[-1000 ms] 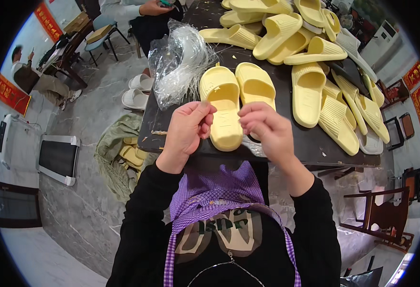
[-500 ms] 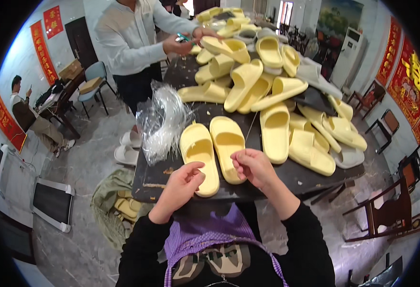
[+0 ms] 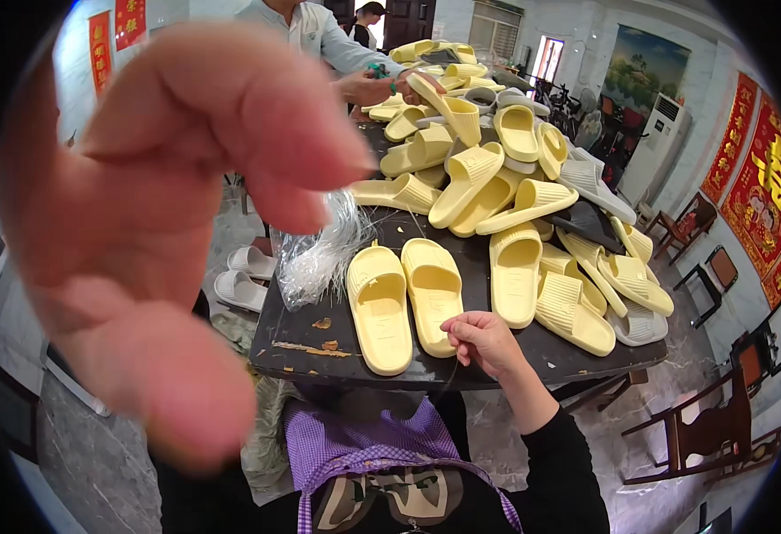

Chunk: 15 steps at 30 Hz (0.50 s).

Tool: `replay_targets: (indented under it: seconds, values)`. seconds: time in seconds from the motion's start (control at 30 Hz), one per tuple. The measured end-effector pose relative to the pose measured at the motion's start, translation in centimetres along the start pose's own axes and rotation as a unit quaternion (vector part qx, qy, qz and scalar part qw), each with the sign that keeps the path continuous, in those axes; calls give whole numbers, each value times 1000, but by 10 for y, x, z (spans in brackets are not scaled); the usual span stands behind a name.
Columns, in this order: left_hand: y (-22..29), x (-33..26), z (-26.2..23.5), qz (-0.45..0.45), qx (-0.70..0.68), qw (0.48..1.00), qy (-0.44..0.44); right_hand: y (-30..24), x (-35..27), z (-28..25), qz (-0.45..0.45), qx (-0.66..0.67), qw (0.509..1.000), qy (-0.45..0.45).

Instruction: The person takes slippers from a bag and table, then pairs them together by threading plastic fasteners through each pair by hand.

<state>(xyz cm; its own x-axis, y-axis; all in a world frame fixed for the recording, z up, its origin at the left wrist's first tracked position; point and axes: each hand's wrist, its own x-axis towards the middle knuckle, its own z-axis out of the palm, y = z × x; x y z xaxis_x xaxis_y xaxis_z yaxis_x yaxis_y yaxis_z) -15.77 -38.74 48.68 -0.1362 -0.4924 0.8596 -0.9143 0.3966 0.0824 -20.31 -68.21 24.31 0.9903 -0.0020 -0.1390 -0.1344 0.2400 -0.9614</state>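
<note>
My left hand (image 3: 132, 214) is raised very close in front of the view, large and blurred. Its fingers are curved and apart from the thumb, with nothing seen between them. At the table's front edge my right hand (image 3: 487, 343) is closed in a pinch, and whatever it holds is too thin to name. Just beyond it lies a yellow slide sandal (image 3: 436, 294), its toe strap pointing away from me. Another yellow slide sandal (image 3: 380, 311) sits to its left, side by side with it. A bundle of clear plastic strands (image 3: 324, 254) in a bag lies beyond, partly behind my left hand.
A heap of yellow and grey sandals (image 3: 471, 178) covers the right and far part of the dark table (image 3: 319, 367). Across it, a person in a light shirt (image 3: 342, 53) handles a sandal. Wooden chairs (image 3: 702, 423) stand at right. White sandals (image 3: 241, 289) lie on the floor.
My left hand has risen from beside the left sandal to right before the view. The right hand stays pinched near the right sandal. The person opposite has tilted a sandal more upright.
</note>
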Motion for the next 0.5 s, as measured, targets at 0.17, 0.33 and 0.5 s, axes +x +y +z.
replay_targets:
  seconds: [0.17, 0.33, 0.5]
  values:
    - [-3, 6, 6, 32, 27, 998, -54, 7, 0, -2, 12, -17, 1000, 8]
    - [-4, 11, 9, 45, 28, 995, -82, 1, -1, 1, 17, 17, 999, 40]
    - [-7, -3, 11, 9, 19, 996, -82, 3, -3, -6, 97, 7, 992, 78]
